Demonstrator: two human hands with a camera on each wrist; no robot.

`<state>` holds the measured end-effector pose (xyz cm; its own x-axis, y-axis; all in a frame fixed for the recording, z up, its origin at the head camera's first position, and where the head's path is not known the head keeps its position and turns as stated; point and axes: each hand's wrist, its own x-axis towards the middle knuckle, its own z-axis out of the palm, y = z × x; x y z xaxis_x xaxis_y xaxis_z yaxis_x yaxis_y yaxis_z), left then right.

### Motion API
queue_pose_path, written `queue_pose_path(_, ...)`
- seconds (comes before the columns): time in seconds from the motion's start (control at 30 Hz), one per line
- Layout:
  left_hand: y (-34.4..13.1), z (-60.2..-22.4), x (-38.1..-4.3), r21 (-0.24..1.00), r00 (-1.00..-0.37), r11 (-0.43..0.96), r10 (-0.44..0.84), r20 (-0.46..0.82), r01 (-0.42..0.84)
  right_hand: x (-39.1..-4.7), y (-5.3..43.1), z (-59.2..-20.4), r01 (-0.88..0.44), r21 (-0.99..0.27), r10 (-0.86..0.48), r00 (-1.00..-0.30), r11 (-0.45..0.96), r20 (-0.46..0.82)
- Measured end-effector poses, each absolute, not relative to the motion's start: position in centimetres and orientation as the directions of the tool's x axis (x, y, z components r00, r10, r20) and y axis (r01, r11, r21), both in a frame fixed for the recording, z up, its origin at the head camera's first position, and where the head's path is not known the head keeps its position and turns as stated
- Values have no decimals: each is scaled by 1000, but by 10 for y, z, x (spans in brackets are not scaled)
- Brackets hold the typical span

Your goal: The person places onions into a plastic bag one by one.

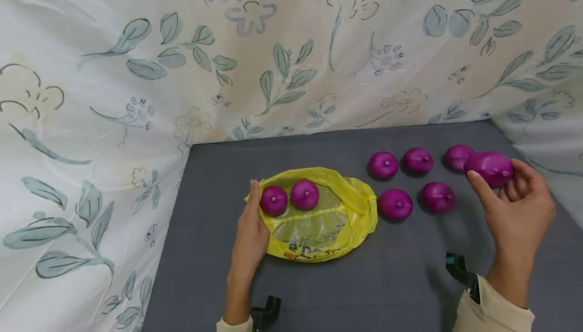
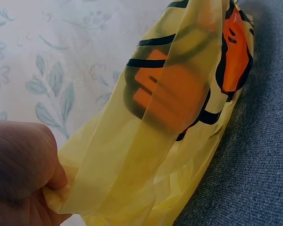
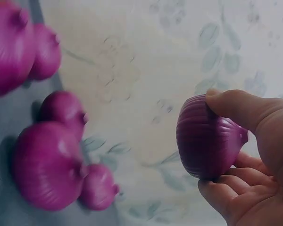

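Observation:
My right hand (image 1: pixel 524 208) grips a red onion (image 1: pixel 489 168) between thumb and fingers, raised above the table's right side. In the right wrist view the held onion (image 3: pixel 210 136) shows its pointed end toward the palm. At the left edge of a yellow plastic bag (image 1: pixel 360 205), my left hand (image 1: pixel 250 236) pinches the rim; the left wrist view shows the thumb and a finger on the thin plastic (image 2: pixel 113 183). The bag's mouth faces up, with two red onions (image 1: pixel 304 194) inside near the left hand. Orange and black print (image 2: pixel 165 94) marks its side.
Several loose red onions (image 1: pixel 396 205) lie in two rough rows between the bag and my right hand. The grey tabletop (image 1: pixel 346 291) meets a floral cloth (image 1: pixel 282 79) at the back and left. Cloth also hangs along the right side.

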<state>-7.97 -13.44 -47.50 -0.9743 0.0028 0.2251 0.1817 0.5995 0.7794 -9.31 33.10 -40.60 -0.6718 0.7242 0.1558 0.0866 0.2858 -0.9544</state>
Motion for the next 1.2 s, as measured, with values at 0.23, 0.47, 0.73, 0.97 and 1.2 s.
queue_pose_path(0.23,-133,-475,-79,783,-974,595,-1,225,180,-81,305,-380,47,-920,674,-695,390,250)
queue_pose_path(0.47,-134,-475,-80,784,-975,593,8,222,183,-75,278,-367,-67,-892,572,-745,447,343)
queue_pose_path(0.73,-133,-475,-79,777,-973,601,7,231,188,-77,253,-370,-186,-881,445,-806,436,390)
queue_pose_path(0.97,-134,-475,-79,767,-971,612,6,240,194,-78,229,-374,-217,-840,345,-839,497,421)
queue_pose_path(1.2,-134,-474,-79,767,-970,610,12,244,200,-80,207,-381,-232,-835,249,-884,499,394)
